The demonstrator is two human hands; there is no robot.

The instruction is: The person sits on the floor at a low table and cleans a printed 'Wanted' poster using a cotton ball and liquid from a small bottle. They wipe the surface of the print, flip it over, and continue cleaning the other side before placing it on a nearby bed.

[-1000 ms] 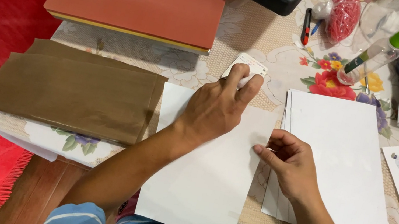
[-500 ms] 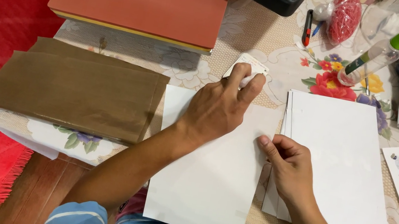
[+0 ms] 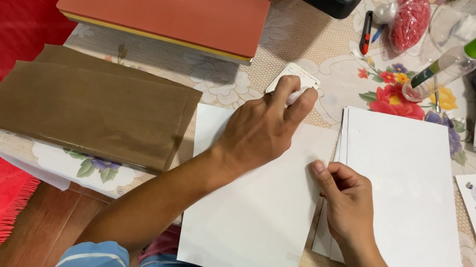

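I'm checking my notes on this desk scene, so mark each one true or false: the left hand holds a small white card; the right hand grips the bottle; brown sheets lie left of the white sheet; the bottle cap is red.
1. The left hand holds a small white card. True.
2. The right hand grips the bottle. False: it pinches the white sheet.
3. Brown sheets lie left of the white sheet. True.
4. The bottle cap is red. False: green.

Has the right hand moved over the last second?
Yes. The right hand slid slightly left, from beside the white stack onto the single sheet's right edge.
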